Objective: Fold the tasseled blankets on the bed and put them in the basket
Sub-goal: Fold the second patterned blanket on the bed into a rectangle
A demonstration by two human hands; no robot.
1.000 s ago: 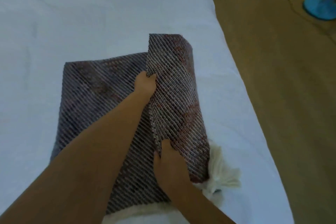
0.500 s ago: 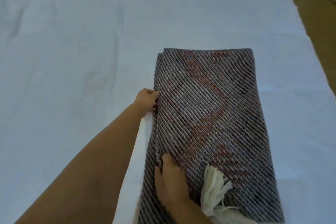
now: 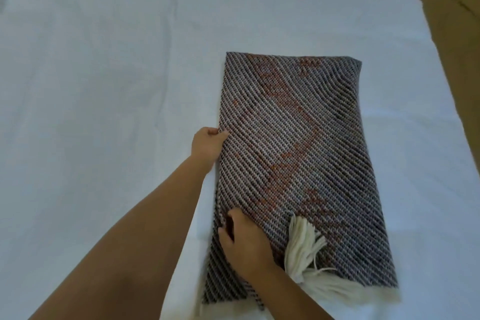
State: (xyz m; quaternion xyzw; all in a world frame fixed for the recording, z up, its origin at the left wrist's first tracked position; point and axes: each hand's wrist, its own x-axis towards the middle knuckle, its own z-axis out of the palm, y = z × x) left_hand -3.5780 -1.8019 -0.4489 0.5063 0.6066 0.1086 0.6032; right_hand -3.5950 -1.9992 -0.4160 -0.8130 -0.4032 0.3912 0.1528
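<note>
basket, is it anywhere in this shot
No, only the folded blanket on the white bed, both hands on it, and floor show.

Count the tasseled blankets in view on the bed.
1: the folded striped blanket lies right of centre on the bed, both hands at its left edge. Others may lie out of frame.

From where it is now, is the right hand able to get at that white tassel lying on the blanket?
Probably yes: the right hand rests on the blanket just beside the tassel, with nothing between them.
</note>
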